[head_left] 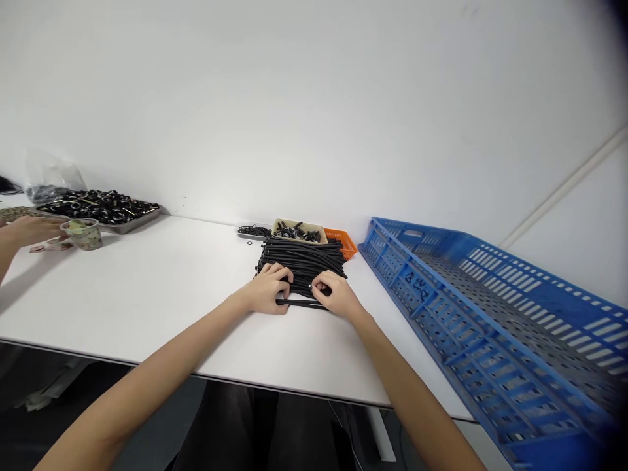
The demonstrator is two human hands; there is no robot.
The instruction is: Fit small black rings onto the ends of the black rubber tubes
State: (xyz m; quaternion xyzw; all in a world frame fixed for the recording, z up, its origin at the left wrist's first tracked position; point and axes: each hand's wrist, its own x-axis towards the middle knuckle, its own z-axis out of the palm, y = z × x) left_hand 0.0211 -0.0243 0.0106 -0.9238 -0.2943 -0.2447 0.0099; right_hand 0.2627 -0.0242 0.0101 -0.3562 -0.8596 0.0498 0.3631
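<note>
Black tube (303, 303) between pinched fingers (283, 287)

White wall (314, 98), 1 white table (147, 294), seemingly even light.

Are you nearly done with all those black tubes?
Barely begun, I think. Done: no tubes lie in the blue crate. In hand: the left hand and right hand grip one black tube in front of the pile of tubes. Left: that whole pile.
</note>
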